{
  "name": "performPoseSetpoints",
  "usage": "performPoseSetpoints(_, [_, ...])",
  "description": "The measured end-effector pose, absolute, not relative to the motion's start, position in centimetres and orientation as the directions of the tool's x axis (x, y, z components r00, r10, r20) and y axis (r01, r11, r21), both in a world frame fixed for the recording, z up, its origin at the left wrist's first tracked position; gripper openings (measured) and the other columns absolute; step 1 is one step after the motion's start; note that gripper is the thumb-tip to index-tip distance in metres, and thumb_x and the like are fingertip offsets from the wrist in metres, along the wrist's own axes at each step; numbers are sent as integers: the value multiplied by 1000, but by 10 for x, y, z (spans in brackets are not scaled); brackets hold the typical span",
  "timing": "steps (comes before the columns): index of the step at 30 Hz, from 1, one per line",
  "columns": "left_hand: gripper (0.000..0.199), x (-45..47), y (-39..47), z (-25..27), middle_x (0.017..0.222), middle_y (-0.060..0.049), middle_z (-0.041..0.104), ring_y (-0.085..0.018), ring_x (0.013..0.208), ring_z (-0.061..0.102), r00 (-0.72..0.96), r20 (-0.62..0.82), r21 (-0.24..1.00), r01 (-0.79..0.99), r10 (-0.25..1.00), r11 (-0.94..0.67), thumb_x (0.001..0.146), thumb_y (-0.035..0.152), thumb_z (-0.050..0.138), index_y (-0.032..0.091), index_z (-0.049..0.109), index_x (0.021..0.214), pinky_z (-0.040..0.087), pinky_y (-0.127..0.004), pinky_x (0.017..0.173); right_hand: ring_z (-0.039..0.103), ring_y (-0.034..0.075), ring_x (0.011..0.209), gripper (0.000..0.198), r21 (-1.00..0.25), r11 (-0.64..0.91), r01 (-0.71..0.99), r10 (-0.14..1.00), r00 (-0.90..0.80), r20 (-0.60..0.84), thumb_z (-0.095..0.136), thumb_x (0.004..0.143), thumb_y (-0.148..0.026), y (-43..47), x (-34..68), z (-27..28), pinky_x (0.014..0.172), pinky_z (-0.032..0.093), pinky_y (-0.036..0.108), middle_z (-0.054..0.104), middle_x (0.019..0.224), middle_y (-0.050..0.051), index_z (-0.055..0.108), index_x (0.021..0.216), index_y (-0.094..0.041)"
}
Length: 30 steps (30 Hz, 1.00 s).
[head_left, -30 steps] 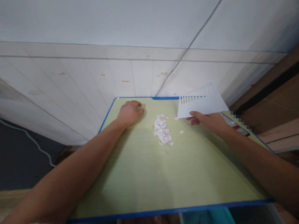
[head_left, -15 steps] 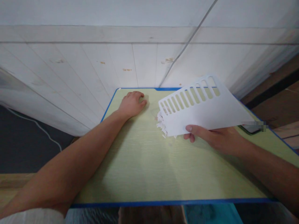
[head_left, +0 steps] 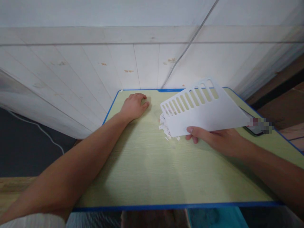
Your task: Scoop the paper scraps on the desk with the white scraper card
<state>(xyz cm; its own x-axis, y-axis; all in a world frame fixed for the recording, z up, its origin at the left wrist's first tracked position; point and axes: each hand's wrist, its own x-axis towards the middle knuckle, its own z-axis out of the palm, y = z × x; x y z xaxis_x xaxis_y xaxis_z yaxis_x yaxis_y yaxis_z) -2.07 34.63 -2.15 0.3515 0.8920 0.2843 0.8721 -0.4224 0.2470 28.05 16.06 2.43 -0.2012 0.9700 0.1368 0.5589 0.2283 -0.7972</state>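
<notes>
My right hand grips the lower edge of a white sheet, thumb on top and fingertips underneath. A row of long rounded slots is cut along the sheet's upper edge. It tilts over the table, its far right corner raised. Small white paper scraps lie in a loose pile by the sheet's left end, partly covered by it. Left of the pile, my left hand rests on the table, fingers loosely bent and thumb apart, holding nothing.
The pale green table has a blue edge and stands against a white panelled wall. A phone, partly blurred out, lies at the right behind the sheet. A grey cable runs down the wall.
The white sheet and my right hand have shifted slightly left. More of the phone and a little more of the paper scraps show. My left hand stays in place.
</notes>
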Motion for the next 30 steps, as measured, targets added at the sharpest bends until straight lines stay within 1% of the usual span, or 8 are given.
performPoseSetpoints(5, [49,-21,347,-23,152,-17,74,-38,145,64,354,289,250,869,889,-428,103,43,56,15,76,140,48,-55,129,79,28,73,45,-756,227,614,973,-174,151,71,99,-58,163,284,17,77,67,43,83,75,2,72,62,-32])
performPoseSetpoints(8, [48,-21,348,-23,151,-16,75,-38,144,65,352,294,254,867,888,-428,103,43,57,16,76,138,48,-54,128,79,28,73,46,-774,221,593,975,-162,154,73,97,-58,163,283,20,77,68,42,82,74,3,69,60,-32])
performPoseSetpoints(12, [49,-22,348,-23,151,-17,75,-38,144,65,359,289,252,866,887,-432,103,43,57,15,76,139,47,-54,129,78,28,68,43,-799,213,562,975,-180,133,75,94,-54,162,282,23,74,69,42,82,72,4,67,57,-32])
performPoseSetpoints(20, [47,-22,349,-25,152,-15,74,-36,147,63,349,290,274,862,891,-427,103,43,57,18,76,139,45,-52,131,78,27,66,33,-786,233,573,961,-262,94,78,91,-46,158,290,26,62,66,38,82,70,3,74,62,-32])
performPoseSetpoints(23, [47,-22,349,-25,154,-14,73,-36,147,62,349,286,274,863,892,-425,103,43,57,19,76,139,45,-52,131,78,27,66,31,-804,222,552,955,-290,65,80,90,-47,158,291,30,62,66,38,81,69,3,76,63,-32])
performPoseSetpoints(28, [48,-21,348,-23,154,-16,73,-37,147,63,347,285,270,865,893,-422,102,42,58,17,76,140,46,-53,130,78,26,66,30,-832,207,515,933,-360,9,79,91,-45,155,293,34,68,68,38,80,69,3,77,66,-30])
performPoseSetpoints(30, [48,-20,347,-23,153,-16,73,-38,147,63,338,288,274,867,896,-416,102,41,59,17,76,140,46,-54,130,78,26,66,26,-843,201,499,922,-386,-9,81,90,-45,154,294,35,66,67,37,81,70,3,78,69,-30])
